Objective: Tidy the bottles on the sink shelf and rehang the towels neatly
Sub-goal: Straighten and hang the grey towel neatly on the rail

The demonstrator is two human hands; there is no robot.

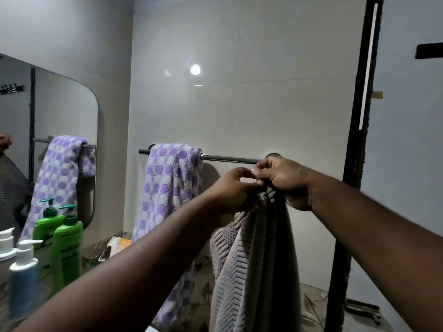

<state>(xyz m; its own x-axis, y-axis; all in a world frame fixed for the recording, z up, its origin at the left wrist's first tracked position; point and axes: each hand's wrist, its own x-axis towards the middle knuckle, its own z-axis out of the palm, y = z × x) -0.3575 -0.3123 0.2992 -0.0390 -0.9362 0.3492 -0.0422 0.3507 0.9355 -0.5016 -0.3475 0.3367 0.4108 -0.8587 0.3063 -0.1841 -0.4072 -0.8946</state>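
Tightly grips grey towel (259,259) in left hand (230,190) and right hand (285,183) before tiled wall (239,104), near right end of towel rail (230,158); bare bar leftward to dotted towel (167,188).

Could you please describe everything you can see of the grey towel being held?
The grey towel is ribbed terry with a herringbone weave, bunched lengthwise and hanging down in folds. The left hand and right hand grip its gathered top near the chrome towel rail, which it is not draped over, right of the purple-dotted towel.
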